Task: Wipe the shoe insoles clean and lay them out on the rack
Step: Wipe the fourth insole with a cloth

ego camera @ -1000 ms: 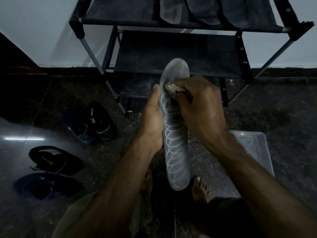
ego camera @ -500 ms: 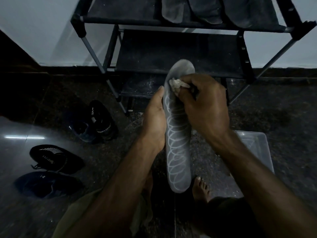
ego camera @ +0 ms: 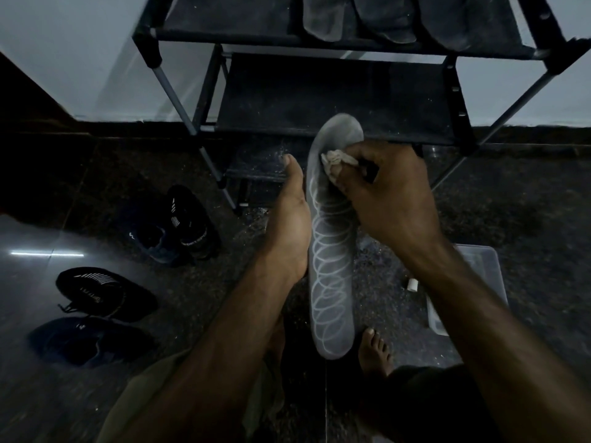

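— Grey insole [ego camera: 331,266], looped white lines down it: where is it?
— Held upright in mid-air before the rack [ego camera: 335,97], above the dark floor [ego camera: 527,219], toe end up.
— And the left hand [ego camera: 289,231]?
— Its grip runs along the insole's left edge, thumb straight up beside it. The fingers go behind, hidden, so I cannot tell how they close.
— The right hand [ego camera: 393,199]?
— Its grip is clamped on a pale cloth [ego camera: 335,159], fingers curled round the wad, pressing it on the insole's face near the toe end.
— Anything on the rack?
— Three dark insoles [ego camera: 323,17] lie side by side on the top shelf.
— Around the person?
— Four dark shoes [ego camera: 105,292] on the floor at left, a clear tub [ego camera: 486,276] at right behind the right forearm, a bare foot [ego camera: 374,350] under the insole's heel end.
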Tool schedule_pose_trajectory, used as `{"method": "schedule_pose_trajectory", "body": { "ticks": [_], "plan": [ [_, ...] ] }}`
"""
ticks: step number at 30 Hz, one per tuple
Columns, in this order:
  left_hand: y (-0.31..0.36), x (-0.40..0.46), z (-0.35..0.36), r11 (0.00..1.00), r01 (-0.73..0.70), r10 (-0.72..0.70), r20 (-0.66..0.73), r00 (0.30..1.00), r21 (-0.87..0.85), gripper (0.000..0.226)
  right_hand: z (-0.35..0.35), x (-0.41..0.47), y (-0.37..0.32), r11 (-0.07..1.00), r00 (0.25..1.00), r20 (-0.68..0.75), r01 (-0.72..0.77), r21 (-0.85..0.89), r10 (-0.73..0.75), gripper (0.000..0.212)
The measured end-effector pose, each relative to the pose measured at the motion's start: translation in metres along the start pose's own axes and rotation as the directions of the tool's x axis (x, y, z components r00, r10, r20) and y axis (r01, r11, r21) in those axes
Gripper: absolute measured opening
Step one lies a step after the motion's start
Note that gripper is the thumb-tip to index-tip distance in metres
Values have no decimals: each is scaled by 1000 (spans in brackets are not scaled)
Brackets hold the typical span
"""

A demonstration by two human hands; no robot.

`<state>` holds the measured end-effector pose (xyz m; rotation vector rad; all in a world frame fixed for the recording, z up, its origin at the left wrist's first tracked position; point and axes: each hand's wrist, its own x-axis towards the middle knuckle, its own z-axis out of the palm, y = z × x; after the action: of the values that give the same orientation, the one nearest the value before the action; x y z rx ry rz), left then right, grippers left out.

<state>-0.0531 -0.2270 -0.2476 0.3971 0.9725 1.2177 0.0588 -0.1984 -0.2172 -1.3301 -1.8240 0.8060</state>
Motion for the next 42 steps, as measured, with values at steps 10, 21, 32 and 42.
{"method": "schedule_pose_trajectory", "body": {
  "ticks": [10,21,32,42],
  "plan": [
    [1,1,-2,999,3,-1,-53,999,40,78,5,-3,-4,987,999,-5,36,-158,-37,14],
    [6,-2,-3,999,-19,23,-92,996,44,77,10,-10,-19,997,995,60,76,-21,-74,10],
    [6,-2,-4,998,-17,26,-134,991,68,72,14,-13,-26,997,993,95,68,47,-73,8],
    [5,0,-1,994,24,-9,-137,990,105,71,10,-5,-8,988,996,9,86,-127,-86,13]
  ]
}}
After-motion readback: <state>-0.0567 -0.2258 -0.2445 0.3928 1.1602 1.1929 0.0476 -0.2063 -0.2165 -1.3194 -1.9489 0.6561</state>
